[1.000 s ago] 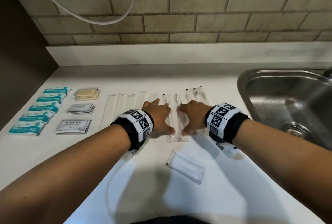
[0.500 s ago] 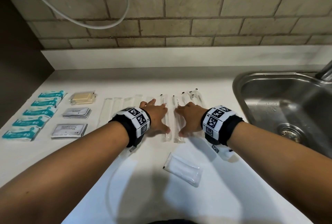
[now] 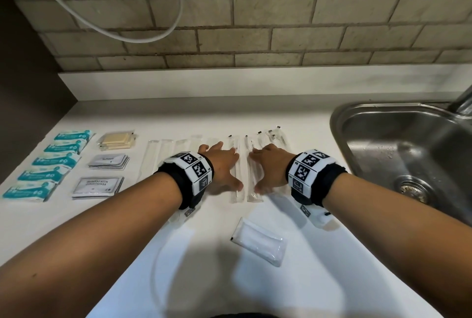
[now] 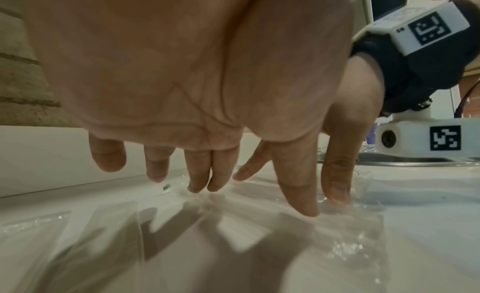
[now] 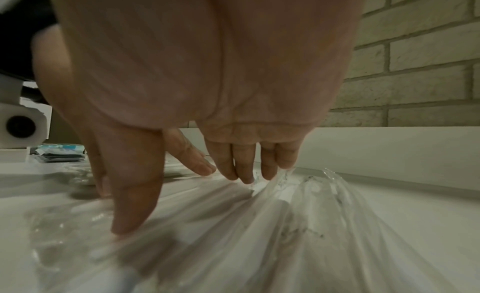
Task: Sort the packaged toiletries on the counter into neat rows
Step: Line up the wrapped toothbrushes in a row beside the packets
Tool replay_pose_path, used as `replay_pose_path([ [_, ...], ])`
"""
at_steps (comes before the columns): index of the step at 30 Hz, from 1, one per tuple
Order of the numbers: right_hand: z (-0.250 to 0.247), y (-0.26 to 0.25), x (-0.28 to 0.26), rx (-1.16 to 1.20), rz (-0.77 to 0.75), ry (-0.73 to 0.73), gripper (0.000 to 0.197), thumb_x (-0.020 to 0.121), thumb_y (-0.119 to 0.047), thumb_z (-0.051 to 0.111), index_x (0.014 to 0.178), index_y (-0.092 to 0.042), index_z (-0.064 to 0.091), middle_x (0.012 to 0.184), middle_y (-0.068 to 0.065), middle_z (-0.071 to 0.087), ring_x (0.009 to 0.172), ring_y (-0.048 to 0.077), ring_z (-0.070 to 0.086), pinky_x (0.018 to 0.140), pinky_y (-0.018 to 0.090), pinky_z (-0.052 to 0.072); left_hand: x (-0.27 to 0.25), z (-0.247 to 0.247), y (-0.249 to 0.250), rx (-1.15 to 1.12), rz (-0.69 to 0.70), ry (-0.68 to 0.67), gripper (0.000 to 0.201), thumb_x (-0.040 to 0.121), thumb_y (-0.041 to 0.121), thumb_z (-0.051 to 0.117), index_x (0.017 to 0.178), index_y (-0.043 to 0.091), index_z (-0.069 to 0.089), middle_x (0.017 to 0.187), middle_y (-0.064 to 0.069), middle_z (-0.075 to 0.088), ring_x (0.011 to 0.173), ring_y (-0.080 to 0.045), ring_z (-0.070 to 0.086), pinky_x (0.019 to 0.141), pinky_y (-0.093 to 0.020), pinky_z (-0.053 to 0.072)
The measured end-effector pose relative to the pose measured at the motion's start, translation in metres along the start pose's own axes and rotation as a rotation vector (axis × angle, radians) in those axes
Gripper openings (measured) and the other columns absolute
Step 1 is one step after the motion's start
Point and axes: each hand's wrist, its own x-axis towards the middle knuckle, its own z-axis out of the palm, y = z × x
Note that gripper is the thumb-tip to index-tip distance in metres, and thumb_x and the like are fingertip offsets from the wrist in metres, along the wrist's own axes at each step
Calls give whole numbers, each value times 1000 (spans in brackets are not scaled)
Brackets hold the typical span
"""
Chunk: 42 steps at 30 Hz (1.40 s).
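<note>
Both hands lie palm down on the white table [image 3: 357, 279], fingers straight and spread, pressing on a row of long clear packets [image 3: 235, 172]. The left hand [image 3: 222, 167] and the right hand [image 3: 270, 167] sit side by side, thumbs close together. Teal packets [image 3: 48, 162] and grey sachets [image 3: 98, 185] lie in columns to the left; one white pouch [image 3: 258, 243] lies alone nearer the person. A steel sink [image 3: 408, 154] sits to the right.

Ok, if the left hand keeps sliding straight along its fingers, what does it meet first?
The left hand points at the white backsplash. Beyond the clear sleeves under it, bare counter looks free until there, though depth is unclear.
</note>
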Motion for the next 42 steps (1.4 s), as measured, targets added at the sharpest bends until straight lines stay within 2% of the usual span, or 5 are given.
replay_pose_path([
  [10, -14, 52, -17, 57, 99, 198, 55, 87, -37, 60, 139, -25, 46, 135, 3, 53, 127, 25, 41, 97, 37, 41, 12, -19, 42, -119, 56, 187, 63, 89, 55, 54, 146, 33, 40, 159, 9, 26, 150, -21, 9, 114, -43, 6],
  [19, 3, 64, -22, -74, -26, 128, 52, 81, -40, 63, 131, -30, 55, 140, -6, 51, 133, 25, 36, 108, 39, 29, 12, -2, 72, 26, 54, 106, 72, 84, 64, 50, 146, 31, 38, 161, 3, 22, 150, -28, 2, 115, -50, 1],
  [27, 10, 73, -29, -1, -76, 135, 41, 76, -39, 65, 116, -30, 64, 120, -5, 60, 117, 25, 48, 92, 36, 41, 12, 1, 77, -24, 37, 174, 59, 76, 60, 59, 127, 31, 56, 147, 7, 46, 149, -25, 11, 114, -49, 6],
  [34, -4, 91, -26, 269, 76, 283, 37, 90, -19, 56, 127, -19, 56, 127, 9, 51, 109, 28, 58, 91, 34, 47, 34, -38, 104, -330, -39, 423, 5, 86, 23, 59, 88, 21, 63, 102, -3, 67, 101, -25, 61, 81, -29, 47],
  [42, 7, 95, -30, 314, 210, 189, 36, 83, -16, 65, 119, -13, 63, 116, 8, 66, 104, 26, 64, 88, 31, 53, 53, -38, 133, -272, -150, 316, 24, 85, 25, 66, 70, 16, 49, 97, -10, 69, 90, -30, 67, 67, -28, 49],
])
